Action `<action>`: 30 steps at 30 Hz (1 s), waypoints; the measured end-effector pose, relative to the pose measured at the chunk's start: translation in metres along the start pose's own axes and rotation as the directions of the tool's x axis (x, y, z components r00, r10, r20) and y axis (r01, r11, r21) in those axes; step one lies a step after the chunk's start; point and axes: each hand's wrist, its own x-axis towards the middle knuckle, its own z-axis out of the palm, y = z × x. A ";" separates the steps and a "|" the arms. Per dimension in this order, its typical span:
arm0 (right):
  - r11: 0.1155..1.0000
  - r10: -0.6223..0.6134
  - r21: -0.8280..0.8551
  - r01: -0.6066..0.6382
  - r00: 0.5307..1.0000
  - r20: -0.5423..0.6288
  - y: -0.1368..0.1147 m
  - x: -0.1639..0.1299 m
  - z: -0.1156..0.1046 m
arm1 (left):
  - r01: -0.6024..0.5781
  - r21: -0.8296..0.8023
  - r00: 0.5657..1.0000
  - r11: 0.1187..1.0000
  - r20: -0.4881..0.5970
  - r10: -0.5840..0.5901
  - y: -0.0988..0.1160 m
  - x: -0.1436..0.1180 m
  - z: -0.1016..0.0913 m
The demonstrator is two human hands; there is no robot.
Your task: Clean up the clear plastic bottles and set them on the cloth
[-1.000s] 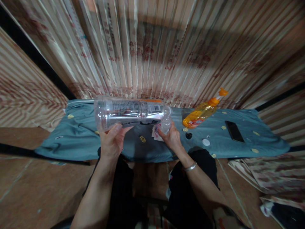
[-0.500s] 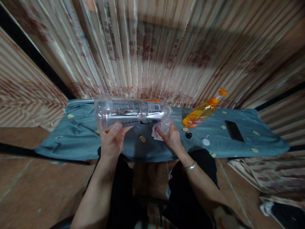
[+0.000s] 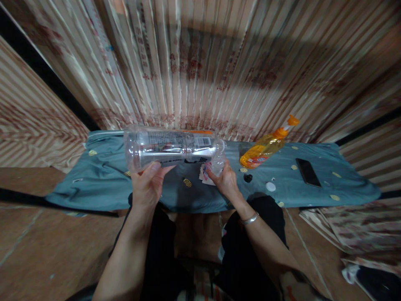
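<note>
Nothing has moved: left hand (image 3: 147, 186) grips the horizontal clear bottle (image 3: 171, 147) at its base, right hand (image 3: 226, 180) closed around its neck.

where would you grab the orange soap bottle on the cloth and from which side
Take the orange soap bottle around its wide lower body, coming from above with the grip across its width. It lies tilted on the blue cloth, nozzle pointing up and right, so the narrow neck and cap give less to hold. The body's near side is clear of the black cap and the white cap.
</note>
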 end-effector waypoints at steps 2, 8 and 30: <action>1.000 -0.001 0.004 0.001 1.000 -0.004 0.000 0.000 0.000 | 0.007 0.004 1.000 1.000 0.002 -0.007 0.000 0.000 0.001; 1.000 -0.004 0.006 0.004 1.000 0.010 -0.002 0.000 -0.001 | -0.001 -0.034 1.000 0.999 -0.002 0.001 -0.001 0.000 0.002; 1.000 0.016 0.006 -0.016 1.000 0.004 -0.002 0.001 -0.001 | -0.007 -0.013 1.000 1.000 0.006 0.007 -0.001 0.000 0.000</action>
